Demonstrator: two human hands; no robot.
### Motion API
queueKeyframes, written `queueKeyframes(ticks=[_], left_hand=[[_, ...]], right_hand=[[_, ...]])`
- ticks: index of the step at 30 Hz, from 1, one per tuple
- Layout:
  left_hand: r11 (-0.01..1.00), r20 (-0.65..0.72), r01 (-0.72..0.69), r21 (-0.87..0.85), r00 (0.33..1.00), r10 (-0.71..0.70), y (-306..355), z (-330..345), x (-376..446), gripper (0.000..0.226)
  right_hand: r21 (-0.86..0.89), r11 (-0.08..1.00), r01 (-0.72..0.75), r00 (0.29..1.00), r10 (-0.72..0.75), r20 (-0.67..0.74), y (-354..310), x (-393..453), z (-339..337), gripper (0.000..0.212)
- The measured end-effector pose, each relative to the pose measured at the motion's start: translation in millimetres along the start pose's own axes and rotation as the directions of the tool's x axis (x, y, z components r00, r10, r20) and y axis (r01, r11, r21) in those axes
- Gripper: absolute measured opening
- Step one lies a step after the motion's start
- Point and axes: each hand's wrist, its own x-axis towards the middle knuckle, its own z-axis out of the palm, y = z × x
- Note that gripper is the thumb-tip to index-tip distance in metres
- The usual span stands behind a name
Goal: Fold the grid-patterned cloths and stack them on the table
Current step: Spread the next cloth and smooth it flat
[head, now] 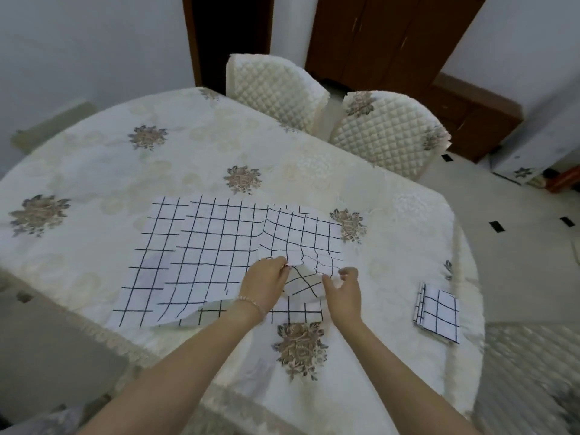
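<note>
Head view is showing the left hand (265, 282) pinching a raised fold of the top grid cloth (301, 243) between curled fingers, while the right hand (343, 288) is hovering just beside the same bunched patch, its fingers half curled and spread. Whether its fingertips are actually touching the fabric I cannot tell.

Beyond and to the left of the left hand, more grid cloths (204, 246) are lying spread and overlapping on the table (125, 171). One folded cloth (437, 312) is sitting well off to the right of the right hand, near the table's edge.

The fabric is looking thin, light and limp: it is puckering and dragging its lines into curves where it is being pinched, so it will probably sag and crease rather than hold any shape. It is also likely to slide over the smooth tablecloth and tug the sheets beneath. Taking it at two corners or along one edge, rather than mid-sheet, would seem the surer hold.
</note>
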Motion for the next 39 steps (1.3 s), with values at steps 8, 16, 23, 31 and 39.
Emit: queueKeyframes(ticks=[8, 16, 23, 31, 39], left_hand=[[0.936, 0.047, -0.35, -0.029, 0.935, 0.351, 78, 0, -13, 0.029], [0.941, 0.491, -0.236, -0.243, 0.806, 0.329, 139, 23, -59, 0.059], [0.902, 0.438, -0.019, -0.432, 0.869, 0.228, 173, 31, -47, 0.045], [0.853, 0.252, 0.114, -0.51, 0.968, 0.021, 205, -19, 52, 0.076], [0.7, 0.132, 0.057, -0.712, 0.99, 0.053, 250, -62, 85, 0.02]], right_hand=[[0.653, 0.627, -0.425, 0.904, 0.327, 0.274, -5, -12, -81, 0.016], [0.36, 0.933, 0.031, 0.999, -0.039, 0.014, -8, -13, -172, 0.008], [0.149, 0.952, 0.268, 0.949, -0.287, 0.133, -43, -31, -265, 0.014], [-0.196, 0.882, 0.429, 0.895, -0.384, 0.227, -80, -37, -345, 0.006], [-0.321, 0.725, 0.609, 0.752, -0.657, -0.059, -113, -58, -419, 0.022]])
